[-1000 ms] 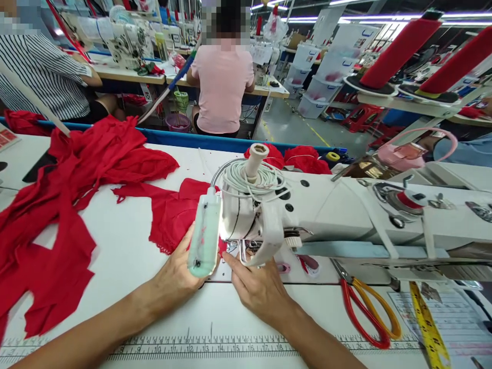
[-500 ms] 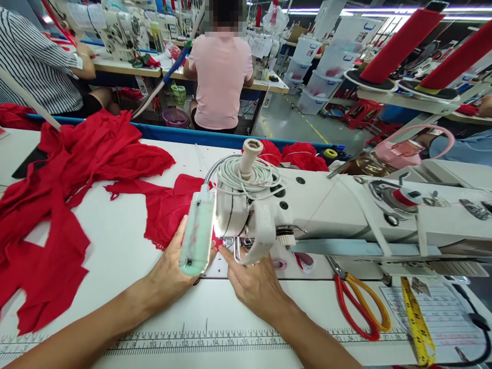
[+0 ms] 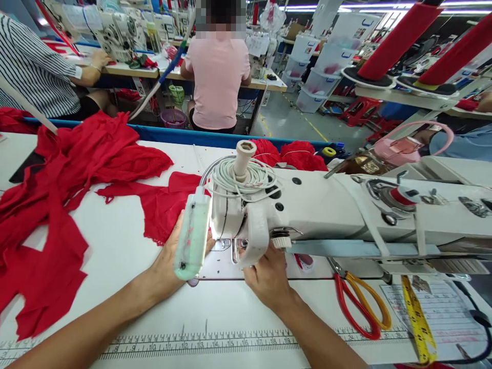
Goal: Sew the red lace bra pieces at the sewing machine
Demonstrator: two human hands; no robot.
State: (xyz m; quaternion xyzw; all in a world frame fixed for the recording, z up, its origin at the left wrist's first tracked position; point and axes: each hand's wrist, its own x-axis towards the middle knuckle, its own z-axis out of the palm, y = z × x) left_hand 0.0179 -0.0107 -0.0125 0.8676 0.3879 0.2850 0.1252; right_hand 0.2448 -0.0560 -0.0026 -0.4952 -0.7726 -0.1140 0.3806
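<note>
My left hand (image 3: 167, 264) lies at the edge of a red fabric piece (image 3: 163, 207), left of the sewing machine's needle area. Its fingers look stretched and apart, though the pale green lamp (image 3: 191, 238) covers much of them. My right hand (image 3: 269, 274) is beside the sewing machine head (image 3: 234, 207), on the right of the needle area. Its fingers are curled in, and the white lever (image 3: 258, 233) hides their tips; whatever they hold is out of sight. Bare metal plate (image 3: 219, 264) shows between the hands.
A heap of red fabric (image 3: 77, 159) covers the table's left side. Scissors (image 3: 359, 302) and a yellow tape measure (image 3: 418, 323) lie at right, near a written sheet (image 3: 449, 318). Red bundles (image 3: 302, 155) sit behind the machine. A person in pink (image 3: 217, 82) sits beyond.
My right hand has moved right and slightly up, away from my left, and its fingers have curled. The red cloth between the hands no longer shows there. My left hand has barely shifted.
</note>
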